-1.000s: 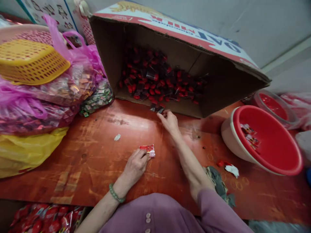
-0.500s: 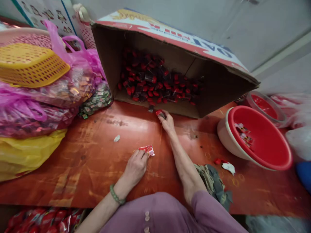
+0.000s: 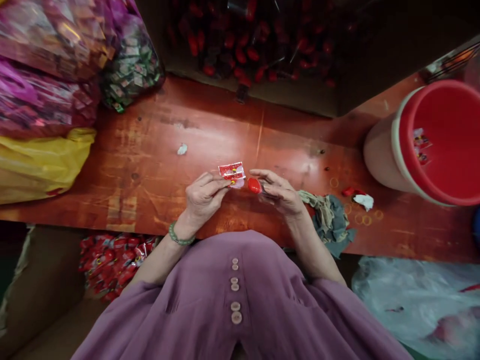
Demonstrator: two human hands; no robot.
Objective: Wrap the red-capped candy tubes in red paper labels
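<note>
Left of the carton [image 3: 300, 102], bulging plastic bags [image 3: 52, 35] of small wrapped packets sit on the surface [image 3: 142, 180], probably kept aside from the handwork. A yellow bag [image 3: 41, 162] lies just nearer the person. Below the surface's edge, left and nearer than the carton, an open box [image 3: 48, 280] holds red packs [image 3: 108, 260], seemingly low so as to take up no worktop.

In front of the carton, the left hand [image 3: 204, 195] is closed on a red printed packet [image 3: 232, 171], pinching its near edge, which seems to leave the rest uncovered. The right hand [image 3: 281, 194], apart from the left, grips a red-topped container [image 3: 254, 185], top pointing toward the packet; the fingers hide most of its body. The carton's open side faces the person, likely putting its red-topped items [image 3: 240, 52] within reach.

Right of the carton's front, a crumpled cloth [image 3: 332, 222] lies near the right forearm, perhaps handy for wiping. Farther right, a red basin [image 3: 407, 127] sits in a pale one, its high walls probably containing the few small packets [image 3: 420, 146] inside.
</note>
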